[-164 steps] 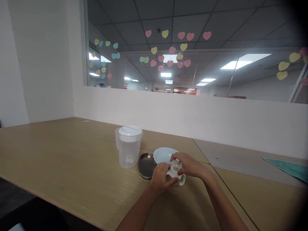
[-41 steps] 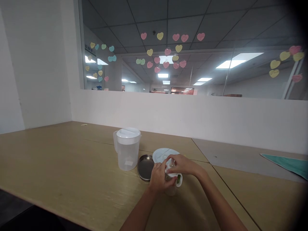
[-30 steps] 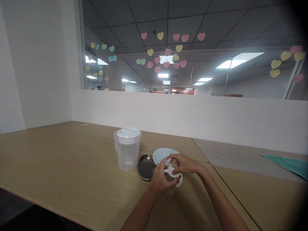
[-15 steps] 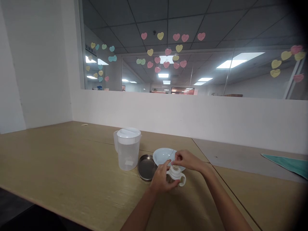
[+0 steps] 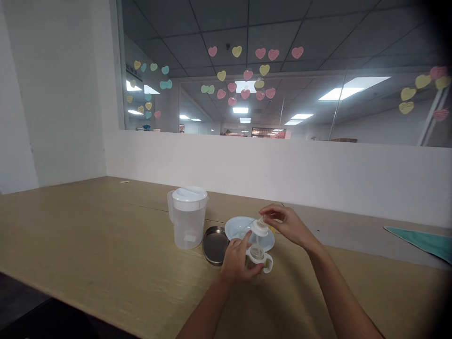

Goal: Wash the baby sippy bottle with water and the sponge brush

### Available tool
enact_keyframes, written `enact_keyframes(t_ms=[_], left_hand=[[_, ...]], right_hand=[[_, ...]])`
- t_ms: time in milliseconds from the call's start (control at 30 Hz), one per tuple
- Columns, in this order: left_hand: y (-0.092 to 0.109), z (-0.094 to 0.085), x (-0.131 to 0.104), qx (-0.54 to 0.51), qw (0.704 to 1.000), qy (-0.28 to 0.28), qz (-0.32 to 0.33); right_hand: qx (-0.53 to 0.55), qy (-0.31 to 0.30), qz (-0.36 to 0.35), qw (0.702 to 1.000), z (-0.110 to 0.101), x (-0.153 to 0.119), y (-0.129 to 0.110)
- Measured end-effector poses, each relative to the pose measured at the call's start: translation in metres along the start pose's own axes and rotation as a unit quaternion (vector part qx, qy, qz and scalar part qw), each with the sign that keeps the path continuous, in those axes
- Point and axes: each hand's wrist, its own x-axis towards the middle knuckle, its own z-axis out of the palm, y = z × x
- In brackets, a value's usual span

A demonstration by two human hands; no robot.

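Observation:
My left hand [image 5: 236, 260] is wrapped around a clear baby bottle [image 5: 257, 253] with white side handles, standing upright on the table. Its mouth is uncovered. Above it, my right hand [image 5: 287, 226] pinches the top of a bottle nipple with a white collar [image 5: 260, 229]. A thin pale straw hangs from the collar down toward the bottle's mouth. Behind both hands sits a light blue-white bowl [image 5: 233, 229], partly hidden. Something small and yellow shows beside the bowl's right rim, mostly covered by my right hand.
A lidded translucent pitcher [image 5: 189, 221] stands to the left of the bowl. Between them lies a dark oval metal tray [image 5: 214, 246]. A teal cloth [image 5: 420, 242] rests at the far right. The white wall [image 5: 219, 160] borders the table's back.
My right hand has risen, lifting the nipple and collar off the bottle with the straw below. My left hand stays around the bottle.

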Motion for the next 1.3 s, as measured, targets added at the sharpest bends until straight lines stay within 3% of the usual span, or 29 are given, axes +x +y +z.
enact_keyframes(t_ms=[100, 200, 300, 467, 733, 867, 1167, 1300], left_hand=[[0.001, -0.004, 0.0, -0.014, 1.0, -0.015, 0.018], [-0.002, -0.005, 0.0, -0.01, 0.999, 0.013, 0.034], [-0.005, -0.005, 0.0, 0.006, 0.998, 0.04, 0.038], [-0.004, -0.009, 0.001, 0.014, 0.999, 0.033, -0.008], [-0.01, -0.003, -0.001, 0.0, 0.998, -0.011, -0.063], [-0.012, 0.0, -0.001, -0.031, 0.997, -0.029, -0.061], [-0.017, 0.002, -0.002, -0.027, 0.998, -0.01, -0.064], [-0.018, 0.004, -0.003, -0.047, 0.997, -0.016, -0.062]], right_hand=[[0.022, 0.096, -0.006, 0.995, -0.001, 0.003, 0.006], [0.046, 0.165, -0.019, 0.985, -0.001, 0.006, 0.012], [0.047, 0.199, -0.024, 0.979, 0.001, 0.009, 0.019], [0.035, 0.215, -0.005, 0.976, 0.009, 0.015, 0.03], [0.077, 0.131, 0.106, 0.983, 0.034, 0.024, 0.069], [0.094, 0.088, 0.169, 0.977, 0.037, 0.024, 0.088], [0.225, 0.068, 0.245, 0.941, 0.036, 0.018, 0.082], [0.194, 0.064, 0.245, 0.948, 0.035, 0.018, 0.084]])
